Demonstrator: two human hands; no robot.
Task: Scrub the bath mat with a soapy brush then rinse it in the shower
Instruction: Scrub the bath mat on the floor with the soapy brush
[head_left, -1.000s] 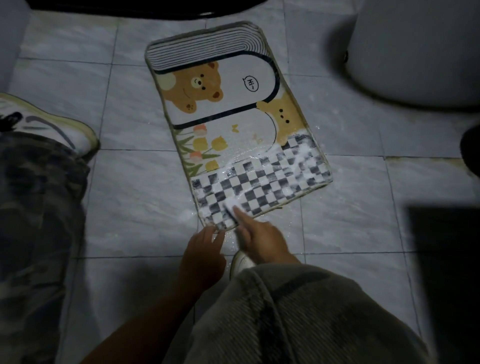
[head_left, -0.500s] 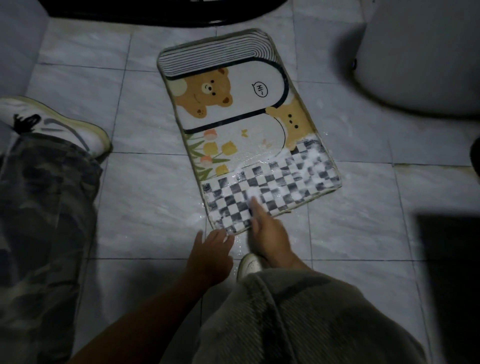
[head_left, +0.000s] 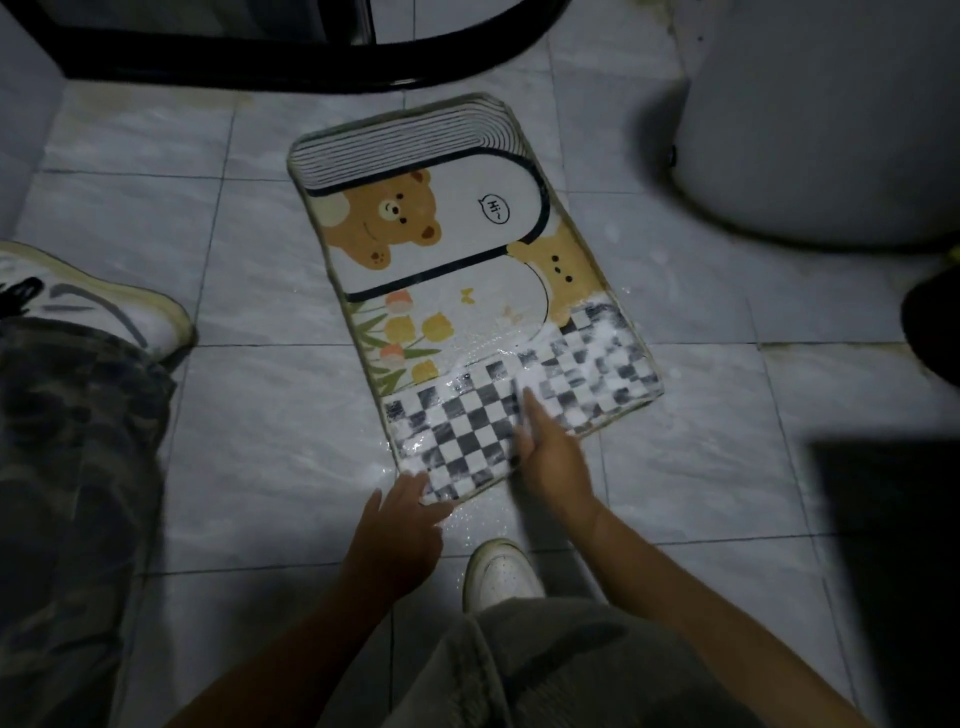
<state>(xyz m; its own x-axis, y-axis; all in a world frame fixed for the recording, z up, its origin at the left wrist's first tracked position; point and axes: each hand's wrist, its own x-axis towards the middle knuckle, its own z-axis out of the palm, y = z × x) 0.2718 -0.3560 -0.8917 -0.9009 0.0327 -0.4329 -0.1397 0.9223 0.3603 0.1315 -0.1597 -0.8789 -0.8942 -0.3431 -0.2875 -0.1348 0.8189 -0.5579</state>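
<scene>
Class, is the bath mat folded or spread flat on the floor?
Spread flat: the bath mat shows its printed face, nothing doubled over, on the floor tiles.

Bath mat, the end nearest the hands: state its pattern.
The bath mat there is a black-and-white checkerboard, partly under white foam; seen in the head view.

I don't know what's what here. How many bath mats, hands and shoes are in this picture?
Bath mats: 1, the bath mat
Hands: 2, left hand and right hand, both touching it
Shoes: 2, near shoe and left-edge shoe
Total: 5
</scene>
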